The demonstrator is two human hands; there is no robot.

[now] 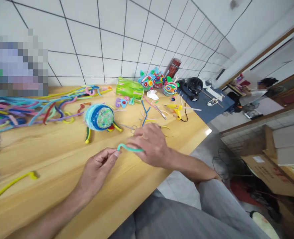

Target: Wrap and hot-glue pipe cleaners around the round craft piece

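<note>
My left hand (99, 167) pinches one end of a mint-green pipe cleaner (130, 148) between thumb and forefinger, low over the wooden table. From that pinch the pipe cleaner bends up in a small hook and runs right to my right hand (151, 144). The curled fingers of my right hand close round its other part; they are slightly blurred and partly hidden. Just beyond the hands lies a pair of scissors (133, 128), half covered by my right hand. A round blue-banded piece (92, 117) with yellow-tipped legs rests on its side behind my left hand.
Many coloured pipe cleaners (19, 111) spread over the left of the table (59, 149). A green packet (129, 89), several colourful animal-head figures (170, 88), a yellow glue gun (176, 110) and a red flask (174, 66) stand toward the tiled wall. Another person (255, 94) is at the far right.
</note>
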